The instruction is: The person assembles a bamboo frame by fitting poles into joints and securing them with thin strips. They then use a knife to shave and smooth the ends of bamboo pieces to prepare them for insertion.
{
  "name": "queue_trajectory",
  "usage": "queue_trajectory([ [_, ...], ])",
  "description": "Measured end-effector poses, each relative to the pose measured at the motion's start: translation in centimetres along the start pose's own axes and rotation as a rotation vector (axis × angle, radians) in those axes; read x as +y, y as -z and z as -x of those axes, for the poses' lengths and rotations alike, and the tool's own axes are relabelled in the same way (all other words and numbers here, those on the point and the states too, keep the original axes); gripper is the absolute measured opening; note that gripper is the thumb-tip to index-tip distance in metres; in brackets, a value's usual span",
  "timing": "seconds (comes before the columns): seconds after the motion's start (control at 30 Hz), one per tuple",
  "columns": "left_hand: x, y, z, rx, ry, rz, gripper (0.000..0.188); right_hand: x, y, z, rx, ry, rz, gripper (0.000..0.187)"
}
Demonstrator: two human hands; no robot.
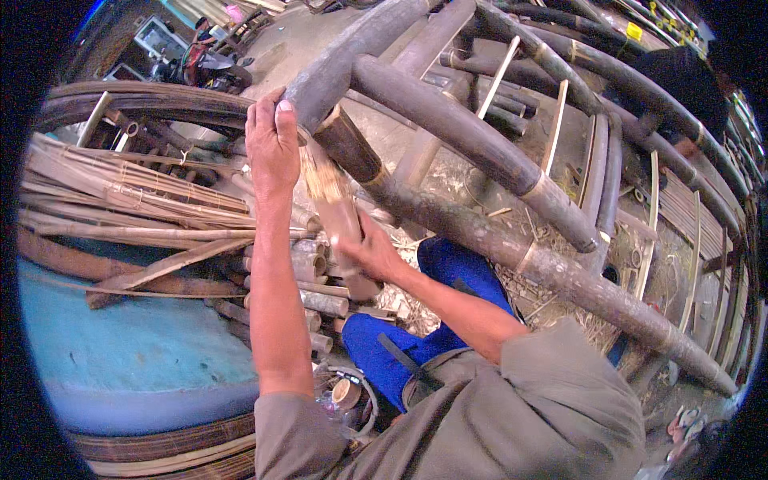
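Note:
My left hand is closed at the lower end of a thick dark bamboo pole, its thumb lying along the pole's edge. That pole belongs to a large bamboo frame with round crossbars. Just below this hand, a bamboo piece shows a pale, frayed upper part and a smoother brown lower part. My right hand is wrapped round its lower part, slightly blurred. Behind it a short dark bamboo stub meets the long lower pole. My left palm hides where the frayed end meets the frame.
Bundled bamboo strips and cut tubes lie at the left, above a blue surface. Shavings litter the ground by my knees. A person sits by a motorcycle at the far left; another person is at the right.

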State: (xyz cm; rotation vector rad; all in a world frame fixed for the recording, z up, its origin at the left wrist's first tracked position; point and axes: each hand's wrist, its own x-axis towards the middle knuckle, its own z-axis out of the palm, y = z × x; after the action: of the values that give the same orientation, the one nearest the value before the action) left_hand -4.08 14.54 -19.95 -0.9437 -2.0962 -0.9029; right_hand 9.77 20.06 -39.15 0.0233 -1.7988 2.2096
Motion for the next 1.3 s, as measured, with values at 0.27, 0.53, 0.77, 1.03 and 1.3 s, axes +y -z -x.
queue_trajectory([
  [0.27, -0.5, -0.3, 0.2, 0.088, -0.033, -0.062, 0.047, -7.5, 7.9, 10.9, -0.056, 0.000, 0.369, 0.100],
  [0.53, -1.9, 1.4, 0.3, 0.045, 0.051, -0.039, 0.049, -33.3, 13.2, -11.0, 0.117, 0.756, 1.167, 0.077],
  [0.77, -4.9, 4.4, 1.7, -0.026, 0.137, -0.108, 0.047, -33.8, 6.0, -14.5, -0.430, 0.601, 1.470, 0.032],
  [1.03, -1.5, 0.0, 0.7, -0.036, 0.103, -0.041, 0.046, -32.2, 9.0, -16.7, -0.220, 0.869, 1.283, 0.054],
  [1.3, -1.1, -0.4, 0.9, -0.016, 0.133, 0.082, 0.046, -36.6, 8.5, -12.9, -0.192, 0.524, 1.510, 0.052],
])
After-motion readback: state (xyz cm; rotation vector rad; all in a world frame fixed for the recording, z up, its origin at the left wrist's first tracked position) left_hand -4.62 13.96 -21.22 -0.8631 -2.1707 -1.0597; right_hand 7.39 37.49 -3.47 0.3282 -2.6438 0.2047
